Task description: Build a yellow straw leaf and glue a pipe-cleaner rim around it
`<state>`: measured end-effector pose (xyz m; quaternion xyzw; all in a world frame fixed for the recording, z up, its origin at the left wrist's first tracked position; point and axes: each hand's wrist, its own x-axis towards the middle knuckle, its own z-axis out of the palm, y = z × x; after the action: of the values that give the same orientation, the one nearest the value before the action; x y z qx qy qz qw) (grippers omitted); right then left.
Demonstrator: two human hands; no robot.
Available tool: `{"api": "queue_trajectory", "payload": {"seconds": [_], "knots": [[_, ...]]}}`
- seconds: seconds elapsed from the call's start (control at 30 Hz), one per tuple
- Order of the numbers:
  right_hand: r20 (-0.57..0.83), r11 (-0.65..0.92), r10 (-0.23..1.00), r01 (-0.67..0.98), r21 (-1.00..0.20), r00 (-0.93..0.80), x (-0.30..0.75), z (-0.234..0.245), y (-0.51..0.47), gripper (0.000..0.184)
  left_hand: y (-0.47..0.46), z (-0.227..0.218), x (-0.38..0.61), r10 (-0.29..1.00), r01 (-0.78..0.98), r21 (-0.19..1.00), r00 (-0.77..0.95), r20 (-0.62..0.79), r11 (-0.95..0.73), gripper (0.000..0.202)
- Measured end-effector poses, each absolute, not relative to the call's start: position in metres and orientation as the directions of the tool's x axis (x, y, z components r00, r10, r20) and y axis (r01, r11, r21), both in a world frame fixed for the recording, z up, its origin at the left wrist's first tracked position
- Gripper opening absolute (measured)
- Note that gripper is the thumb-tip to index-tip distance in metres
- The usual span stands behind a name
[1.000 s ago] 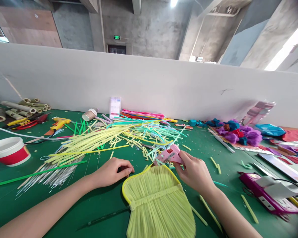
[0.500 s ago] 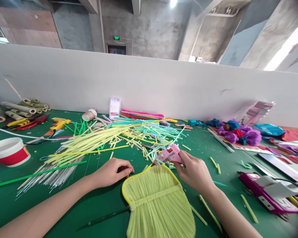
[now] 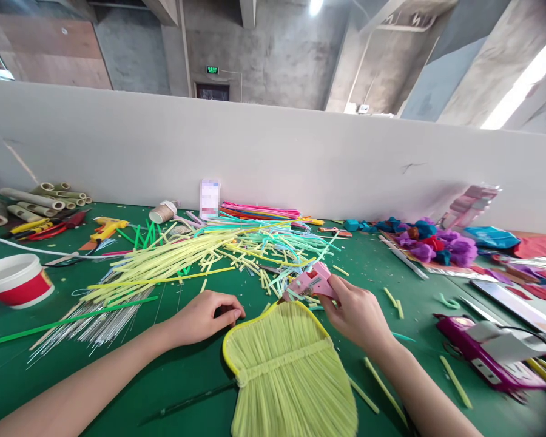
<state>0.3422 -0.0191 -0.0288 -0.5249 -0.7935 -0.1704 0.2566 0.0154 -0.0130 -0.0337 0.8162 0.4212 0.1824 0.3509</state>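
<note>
My right hand [image 3: 357,309] is wrapped around a pink glue gun [image 3: 312,282]. The gun's nozzle points down and left, at the top edge of a yellow-green fan-shaped piece [image 3: 291,358]. This piece has fine ribbed strands, a cross band, a bright yellow rim and a thin dark green stick [image 3: 191,400] off its left side. By the rim's upper left, my left hand [image 3: 209,315] is closed, thumb and fingers curled together at the tips. Whether anything is between those fingertips cannot be made out.
Beyond my hands lies a heap of yellow pipe cleaners [image 3: 164,261]. A paper cup [image 3: 20,282], a yellow glue gun [image 3: 107,229] and bamboo pieces [image 3: 40,203] are left. Scissors [image 3: 482,309], a purple power strip [image 3: 468,346] and purple crepe paper [image 3: 459,249] are right.
Almost nothing differs; the whole view has shifted very slightly. Both hands, the glue gun and the fan-shaped piece keep their places.
</note>
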Motion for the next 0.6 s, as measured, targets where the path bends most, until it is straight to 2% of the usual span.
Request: {"api": "queue_trajectory", "payload": {"seconds": [0.6], "knots": [[0.547, 0.36, 0.781, 0.933, 0.002, -0.303, 0.3456, -0.0282, -0.0167, 0.014, -0.0117, -0.0354, 0.0149, 0.816, 0.56, 0.728, 0.578, -0.002, -0.395, 0.031]]}}
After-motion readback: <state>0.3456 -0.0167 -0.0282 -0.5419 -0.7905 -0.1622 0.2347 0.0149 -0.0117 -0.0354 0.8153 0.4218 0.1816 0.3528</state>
